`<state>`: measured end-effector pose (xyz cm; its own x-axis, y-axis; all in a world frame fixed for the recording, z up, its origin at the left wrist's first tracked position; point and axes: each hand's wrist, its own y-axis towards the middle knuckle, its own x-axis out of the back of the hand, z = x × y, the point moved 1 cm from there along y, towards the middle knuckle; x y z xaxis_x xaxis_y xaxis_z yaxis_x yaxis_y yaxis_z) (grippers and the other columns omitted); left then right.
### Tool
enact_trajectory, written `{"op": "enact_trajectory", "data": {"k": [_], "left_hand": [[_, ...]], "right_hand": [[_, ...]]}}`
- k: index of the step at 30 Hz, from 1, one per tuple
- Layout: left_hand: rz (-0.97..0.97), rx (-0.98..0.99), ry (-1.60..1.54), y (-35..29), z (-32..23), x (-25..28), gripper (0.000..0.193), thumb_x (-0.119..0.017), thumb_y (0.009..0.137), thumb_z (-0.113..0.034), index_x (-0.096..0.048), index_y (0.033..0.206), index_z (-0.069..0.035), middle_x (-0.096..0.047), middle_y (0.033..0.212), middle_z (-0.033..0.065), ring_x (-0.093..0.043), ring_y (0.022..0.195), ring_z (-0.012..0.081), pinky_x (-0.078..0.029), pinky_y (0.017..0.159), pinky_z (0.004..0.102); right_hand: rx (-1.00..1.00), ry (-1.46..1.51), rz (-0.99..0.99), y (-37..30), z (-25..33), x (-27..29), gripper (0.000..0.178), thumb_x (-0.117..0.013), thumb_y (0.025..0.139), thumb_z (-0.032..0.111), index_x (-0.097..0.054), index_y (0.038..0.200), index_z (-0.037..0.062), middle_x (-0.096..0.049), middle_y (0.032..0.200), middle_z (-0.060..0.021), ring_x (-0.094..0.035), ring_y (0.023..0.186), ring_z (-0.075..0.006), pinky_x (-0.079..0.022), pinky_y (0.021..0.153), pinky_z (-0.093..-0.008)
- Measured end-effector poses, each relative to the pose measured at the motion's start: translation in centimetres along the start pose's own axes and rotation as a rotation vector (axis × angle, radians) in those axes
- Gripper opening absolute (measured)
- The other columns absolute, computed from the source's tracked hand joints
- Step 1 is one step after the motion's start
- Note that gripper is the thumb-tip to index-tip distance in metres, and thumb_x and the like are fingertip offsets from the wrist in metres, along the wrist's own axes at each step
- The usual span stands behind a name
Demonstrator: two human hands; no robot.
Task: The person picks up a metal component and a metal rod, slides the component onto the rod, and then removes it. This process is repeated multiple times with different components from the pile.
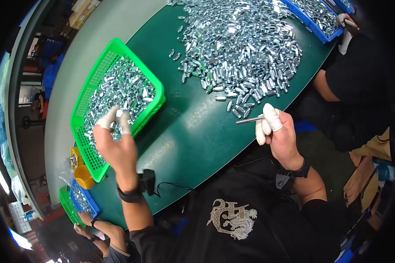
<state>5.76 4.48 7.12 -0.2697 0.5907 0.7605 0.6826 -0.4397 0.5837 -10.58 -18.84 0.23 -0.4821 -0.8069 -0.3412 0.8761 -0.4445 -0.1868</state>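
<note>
My left hand (116, 142) is over the green plastic basket (159, 90), with white covers on its fingertips. Between thumb and finger it pinches a small shiny metal piece (119, 113), whose exact form is too small to tell. The basket holds many silver hex-shaped metal pieces (127, 81). To the right, by the table's near edge, my right hand (280, 131) is closed around a thin metal rod (249, 120) that points left. White covers also wrap its fingers. Beyond the rod spreads a large heap of loose silver hex pieces (245, 57) on the green table (184, 144).
Blue bins (322, 37) of metal pieces stand far right, beside a co-worker's gloved hand (346, 20). At lower left are a yellow cup (83, 177), a blue tray (84, 197) of small parts and another person's hands (87, 219). A black cable (173, 185) trails near my left wrist.
</note>
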Motion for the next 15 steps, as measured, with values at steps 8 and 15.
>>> {"op": "enact_trajectory", "data": {"k": [8, 15], "left_hand": [[0.203, -0.282, -0.221, -0.5, -6.1, -7.4, 0.018, -0.067, 0.070, -0.005, -0.063, 0.087, -0.006, -0.062, 0.089, 0.0094, -0.059, 0.079, 0.0260, -0.047, 0.068, 0.0346], [0.466, -0.308, -0.062, -2.0, -6.1, -13.1, 0.019, -0.059, 0.070, -0.006, -0.061, 0.089, -0.005, -0.055, 0.083, 0.0083, -0.051, 0.079, 0.0260, -0.041, 0.068, 0.0369]], "right_hand": [[0.031, -0.033, -0.014, -0.1, -0.1, 0.3, 0.040, -0.040, 0.094, 0.025, -0.040, 0.057, 0.0084, -0.046, 0.048, -0.0042, -0.036, 0.039, -0.0066, -0.025, 0.039, -0.0192], [0.078, -0.048, -0.032, -1.2, -0.5, 1.3, 0.039, -0.039, 0.094, 0.024, -0.041, 0.058, 0.0083, -0.049, 0.049, -0.0044, -0.037, 0.040, -0.0052, -0.027, 0.040, -0.0186]]}}
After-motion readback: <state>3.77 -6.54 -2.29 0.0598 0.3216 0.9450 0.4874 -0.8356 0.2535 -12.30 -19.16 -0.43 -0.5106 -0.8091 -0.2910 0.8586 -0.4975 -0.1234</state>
